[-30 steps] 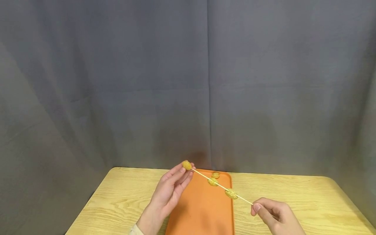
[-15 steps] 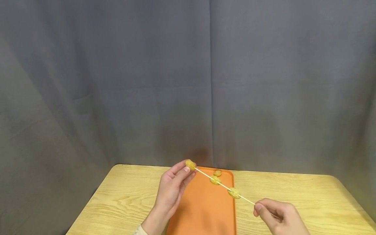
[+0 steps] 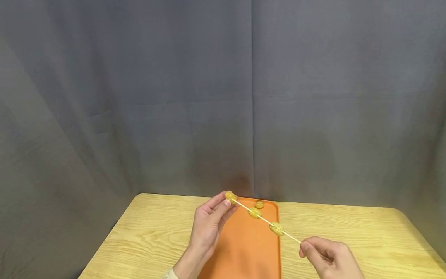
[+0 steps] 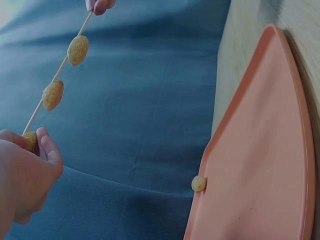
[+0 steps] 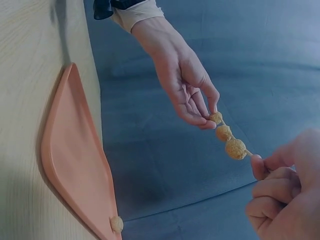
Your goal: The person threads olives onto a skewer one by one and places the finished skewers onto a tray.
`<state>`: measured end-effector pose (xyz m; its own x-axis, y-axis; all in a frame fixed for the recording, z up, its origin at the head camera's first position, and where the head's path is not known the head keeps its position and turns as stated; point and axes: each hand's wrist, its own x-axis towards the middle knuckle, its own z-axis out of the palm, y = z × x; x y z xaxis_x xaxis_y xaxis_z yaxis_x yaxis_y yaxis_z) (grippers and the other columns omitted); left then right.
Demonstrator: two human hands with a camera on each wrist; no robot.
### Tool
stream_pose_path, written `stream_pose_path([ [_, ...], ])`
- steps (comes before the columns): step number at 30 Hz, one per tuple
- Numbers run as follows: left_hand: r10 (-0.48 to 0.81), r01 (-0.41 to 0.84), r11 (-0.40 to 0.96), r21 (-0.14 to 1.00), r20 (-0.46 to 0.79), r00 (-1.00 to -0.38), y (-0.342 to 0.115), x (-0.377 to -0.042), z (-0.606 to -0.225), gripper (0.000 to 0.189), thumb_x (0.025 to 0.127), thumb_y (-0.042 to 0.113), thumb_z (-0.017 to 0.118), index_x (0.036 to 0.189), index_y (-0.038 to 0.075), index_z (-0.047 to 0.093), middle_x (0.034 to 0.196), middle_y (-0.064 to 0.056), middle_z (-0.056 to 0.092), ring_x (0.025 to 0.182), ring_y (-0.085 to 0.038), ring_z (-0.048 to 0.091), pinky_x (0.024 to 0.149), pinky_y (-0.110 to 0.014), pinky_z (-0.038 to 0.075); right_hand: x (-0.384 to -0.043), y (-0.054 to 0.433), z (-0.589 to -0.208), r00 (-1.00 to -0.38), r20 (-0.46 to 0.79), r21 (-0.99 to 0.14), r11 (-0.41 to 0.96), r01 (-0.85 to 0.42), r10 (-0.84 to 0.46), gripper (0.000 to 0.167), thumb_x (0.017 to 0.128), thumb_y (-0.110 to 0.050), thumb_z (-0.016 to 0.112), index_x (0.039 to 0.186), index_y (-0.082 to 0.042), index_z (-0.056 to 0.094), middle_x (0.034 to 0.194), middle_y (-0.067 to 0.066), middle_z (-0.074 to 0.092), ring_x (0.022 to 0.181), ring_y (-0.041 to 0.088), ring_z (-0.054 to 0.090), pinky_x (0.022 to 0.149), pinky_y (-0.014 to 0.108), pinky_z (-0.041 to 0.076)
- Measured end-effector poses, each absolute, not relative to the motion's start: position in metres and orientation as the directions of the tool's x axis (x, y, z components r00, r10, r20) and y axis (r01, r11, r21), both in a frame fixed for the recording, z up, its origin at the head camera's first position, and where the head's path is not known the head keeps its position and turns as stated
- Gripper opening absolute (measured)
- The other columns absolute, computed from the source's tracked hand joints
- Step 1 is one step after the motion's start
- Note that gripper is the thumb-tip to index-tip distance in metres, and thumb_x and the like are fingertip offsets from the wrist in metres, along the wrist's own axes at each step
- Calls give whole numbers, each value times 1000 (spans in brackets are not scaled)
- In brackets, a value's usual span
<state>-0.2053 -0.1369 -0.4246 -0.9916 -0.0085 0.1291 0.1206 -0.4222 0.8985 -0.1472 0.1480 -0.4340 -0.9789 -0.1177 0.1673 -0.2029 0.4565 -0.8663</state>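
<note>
Curtain: we see a grey curtain hanging behind the far edge of the wooden table.
Left hand: we see the left hand pinching the end nugget between thumb and fingertips, the gap closed down to the nugget's width; a pale sleeve shows at the wrist.
End nugget: yellow-brown, rounded and rough, it meets the far tip of the skewer; how deep the tip goes in, we cannot tell.
Tray: we find the orange tray flat on the table, long, with rounded corners and a low rim; it holds one loose nugget, lying near the far right corner.
Skewer: thin, pale and straight, it hangs in the air between the two hands, slanting down to the right in the head view.
Middle nugget: we see the middle nugget threaded on the skewer, oval and grainy, apart from its neighbours.
Right nugget: the right nugget is threaded too, yellowish and bumpy.
Right hand: we see the right hand gripping the skewer's near end between thumb and forefinger, pressed tight, other fingers curled.
</note>
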Motion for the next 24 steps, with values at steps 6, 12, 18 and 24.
stream_pose_path([
  [6,-17,122,-432,893,127,-992,-135,-204,-425,46,92,11,71,132,-9,57,115,-8,71,105,-18,72,102,-33,54,-149,146,-435,-990,106,-880,454,-138,-94,20,101,-16,58,84,-13,68,54,-7,26,47,0,24,42,19,30],
  [12,-7,107,-451,886,116,-993,-133,-204,-427,47,93,11,70,133,-9,56,118,-10,71,106,-17,72,101,-32,54,-147,141,-437,-991,118,-878,458,-137,-71,20,99,-15,59,81,-15,68,53,-8,26,46,0,24,41,19,29],
  [18,53,74,-483,873,113,-992,-138,-209,-428,40,94,13,69,129,-4,58,112,-5,71,107,-18,71,105,-34,52,-144,135,-433,-993,106,-885,450,-118,-50,21,100,-17,60,81,-16,68,53,-6,26,45,1,23,39,19,28],
  [24,104,66,-530,845,142,-984,-154,-212,-419,44,98,14,61,139,1,52,121,-1,61,110,-12,63,110,-30,49,-138,129,-427,-976,195,-901,376,-217,-94,24,99,-11,58,78,-17,66,49,1,28,42,-2,23,33,18,27],
])
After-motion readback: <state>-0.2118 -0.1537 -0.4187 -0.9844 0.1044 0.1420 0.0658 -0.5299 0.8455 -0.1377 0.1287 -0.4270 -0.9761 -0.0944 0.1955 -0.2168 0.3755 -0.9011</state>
